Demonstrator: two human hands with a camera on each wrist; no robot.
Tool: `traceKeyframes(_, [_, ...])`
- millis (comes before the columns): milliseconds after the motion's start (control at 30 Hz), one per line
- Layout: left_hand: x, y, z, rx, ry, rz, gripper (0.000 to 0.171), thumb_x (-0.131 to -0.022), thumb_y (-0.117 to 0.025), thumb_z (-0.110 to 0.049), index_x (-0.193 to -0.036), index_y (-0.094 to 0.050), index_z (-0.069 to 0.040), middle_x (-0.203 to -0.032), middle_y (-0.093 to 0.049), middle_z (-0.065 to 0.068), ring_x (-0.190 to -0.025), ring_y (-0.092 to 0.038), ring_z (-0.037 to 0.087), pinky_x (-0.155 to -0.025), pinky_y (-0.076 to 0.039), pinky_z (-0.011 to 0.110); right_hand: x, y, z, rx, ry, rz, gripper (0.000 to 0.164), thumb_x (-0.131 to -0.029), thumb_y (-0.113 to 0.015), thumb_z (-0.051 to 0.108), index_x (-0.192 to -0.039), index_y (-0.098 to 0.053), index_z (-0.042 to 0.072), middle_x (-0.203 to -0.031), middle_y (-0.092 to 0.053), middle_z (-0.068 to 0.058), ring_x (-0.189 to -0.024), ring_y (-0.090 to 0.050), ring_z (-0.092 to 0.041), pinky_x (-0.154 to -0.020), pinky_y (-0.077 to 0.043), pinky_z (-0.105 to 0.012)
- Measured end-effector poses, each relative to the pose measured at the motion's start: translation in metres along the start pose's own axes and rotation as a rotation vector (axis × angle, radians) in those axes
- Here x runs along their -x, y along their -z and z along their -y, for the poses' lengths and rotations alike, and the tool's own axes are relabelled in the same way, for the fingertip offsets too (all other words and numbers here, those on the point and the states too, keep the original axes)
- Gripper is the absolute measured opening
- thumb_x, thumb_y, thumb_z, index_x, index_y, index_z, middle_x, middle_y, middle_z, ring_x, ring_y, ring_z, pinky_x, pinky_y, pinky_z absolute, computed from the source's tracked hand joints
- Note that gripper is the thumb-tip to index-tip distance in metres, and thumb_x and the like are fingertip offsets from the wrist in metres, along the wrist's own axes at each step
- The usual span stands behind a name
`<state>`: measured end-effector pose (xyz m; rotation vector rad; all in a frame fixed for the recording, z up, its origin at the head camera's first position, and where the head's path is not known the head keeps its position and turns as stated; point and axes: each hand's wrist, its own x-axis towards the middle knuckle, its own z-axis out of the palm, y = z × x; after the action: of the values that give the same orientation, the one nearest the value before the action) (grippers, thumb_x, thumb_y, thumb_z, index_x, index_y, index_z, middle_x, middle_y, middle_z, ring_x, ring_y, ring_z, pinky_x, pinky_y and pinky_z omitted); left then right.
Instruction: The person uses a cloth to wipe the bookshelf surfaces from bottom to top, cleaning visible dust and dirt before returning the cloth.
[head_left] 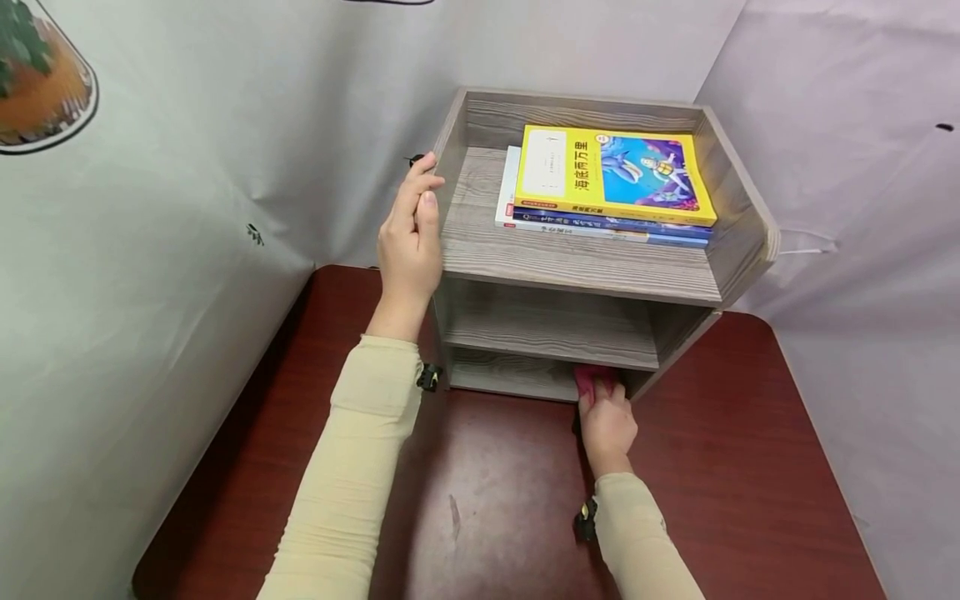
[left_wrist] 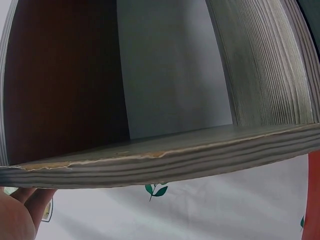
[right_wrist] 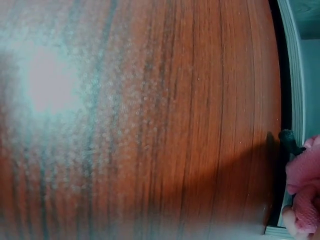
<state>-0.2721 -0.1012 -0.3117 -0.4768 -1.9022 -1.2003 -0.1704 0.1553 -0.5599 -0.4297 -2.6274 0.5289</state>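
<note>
A small grey wood-grain shelf unit [head_left: 547, 325] stands on the table. My left hand [head_left: 408, 237] rests against the outside of its left side panel, fingers fairly straight and pointing up. In the left wrist view, part of that hand [left_wrist: 17, 215] shows at the lower left, beside the panel's worn edge. Down at the right end of the lowest shelf, my right hand [head_left: 609, 425] grips a pink cloth [head_left: 585, 382]. The bunched cloth [right_wrist: 305, 175] also shows at the right edge of the right wrist view, with a fingertip beside it and a small dark piece next to it.
Several stacked books, a yellow one [head_left: 645, 171] on top, lie on the unit's top, enclosed by raised sides. The table [head_left: 510, 492] is dark red-brown wood. Pale curtains [head_left: 180, 250] hang close on the left, behind and on the right.
</note>
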Motion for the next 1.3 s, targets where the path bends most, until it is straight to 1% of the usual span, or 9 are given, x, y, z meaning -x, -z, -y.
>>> traceKeyframes(167, [0.0,0.0,0.0,-0.002,0.011,0.004,0.03,-0.097,-0.036,-0.019,-0.112,-0.059,-0.006,-0.135,-0.05,-0.008,-0.12,-0.043,-0.001,-0.066,-0.041,0.034,0.001,0.001,0.001,-0.002,0.006,-0.009,0.028,-0.081,-0.06,0.019,-0.107,-0.065,0.008,-0.101,-0.053,-0.023,-0.077,-0.055,-0.045,-0.054,-0.043,-0.059])
traceKeyframes(333, [0.0,-0.001,0.001,0.008,0.022,-0.006,0.028,-0.097,-0.037,-0.017,-0.111,-0.059,-0.007,-0.134,-0.05,-0.009,-0.12,-0.043,-0.001,-0.069,-0.042,0.034,0.002,0.001,0.002,-0.009,0.022,-0.046,0.027,-0.08,-0.063,0.018,-0.105,-0.066,0.008,-0.1,-0.054,-0.022,-0.076,-0.055,-0.045,-0.053,-0.043,-0.059])
traceKeyframes(433, [0.0,-0.001,0.001,0.002,0.01,-0.004,0.029,-0.097,-0.036,-0.018,-0.111,-0.059,-0.006,-0.134,-0.05,-0.008,-0.121,-0.043,-0.001,-0.067,-0.041,0.034,0.003,-0.002,0.002,-0.012,0.039,-0.074,0.027,-0.078,-0.064,0.016,-0.103,-0.067,0.008,-0.098,-0.054,-0.022,-0.075,-0.055,-0.044,-0.052,-0.043,-0.058])
traceKeyframes(600, [0.0,-0.001,0.001,-0.003,-0.011,-0.006,0.03,-0.097,-0.035,-0.019,-0.111,-0.058,-0.006,-0.135,-0.05,-0.006,-0.119,-0.045,0.0,-0.059,-0.037,0.033,0.004,-0.006,0.003,-0.016,0.057,-0.093,0.028,-0.076,-0.065,0.016,-0.103,-0.067,0.008,-0.097,-0.055,-0.022,-0.075,-0.056,-0.043,-0.052,-0.043,-0.057])
traceKeyframes(667, [0.001,-0.001,0.001,-0.002,-0.01,-0.008,0.03,-0.097,-0.035,-0.019,-0.111,-0.058,-0.006,-0.134,-0.05,-0.006,-0.119,-0.046,0.0,-0.058,-0.036,0.033,0.004,-0.007,0.004,-0.017,0.056,-0.091,0.028,-0.076,-0.065,0.016,-0.104,-0.067,0.009,-0.097,-0.055,-0.021,-0.075,-0.056,-0.043,-0.053,-0.044,-0.057])
traceKeyframes(833, [0.0,-0.002,0.001,0.001,0.015,-0.02,0.029,-0.096,-0.037,-0.017,-0.11,-0.06,-0.007,-0.133,-0.051,-0.009,-0.119,-0.045,-0.001,-0.064,-0.039,0.034,0.003,-0.007,0.006,-0.016,0.052,-0.074,0.029,-0.078,-0.065,0.017,-0.105,-0.067,0.009,-0.098,-0.055,-0.022,-0.078,-0.056,-0.043,-0.055,-0.044,-0.057])
traceKeyframes(967, [0.0,-0.001,0.001,-0.001,0.029,-0.02,0.028,-0.096,-0.037,-0.017,-0.11,-0.06,-0.007,-0.133,-0.051,-0.011,-0.119,-0.045,-0.001,-0.063,-0.038,0.034,0.003,-0.006,0.01,-0.008,0.048,-0.053,0.028,-0.078,-0.065,0.016,-0.105,-0.067,0.008,-0.097,-0.055,-0.022,-0.078,-0.056,-0.043,-0.055,-0.044,-0.057])
traceKeyframes(1167, [0.001,0.0,0.001,-0.02,0.019,-0.008,0.03,-0.097,-0.036,-0.019,-0.111,-0.059,-0.007,-0.134,-0.05,-0.009,-0.117,-0.047,0.0,-0.057,-0.035,0.032,0.003,-0.006,0.017,0.012,0.042,-0.002,0.028,-0.079,-0.063,0.018,-0.106,-0.066,0.009,-0.098,-0.054,-0.022,-0.071,-0.055,-0.044,-0.051,-0.043,-0.058])
traceKeyframes(1300, [0.001,0.0,0.001,-0.016,0.015,-0.011,0.03,-0.097,-0.036,-0.019,-0.111,-0.059,-0.007,-0.134,-0.05,-0.009,-0.118,-0.045,-0.001,-0.06,-0.038,0.033,0.003,-0.008,0.019,0.021,0.04,0.005,0.029,-0.08,-0.063,0.019,-0.107,-0.066,0.01,-0.099,-0.055,-0.022,-0.069,-0.056,-0.044,-0.05,-0.044,-0.057])
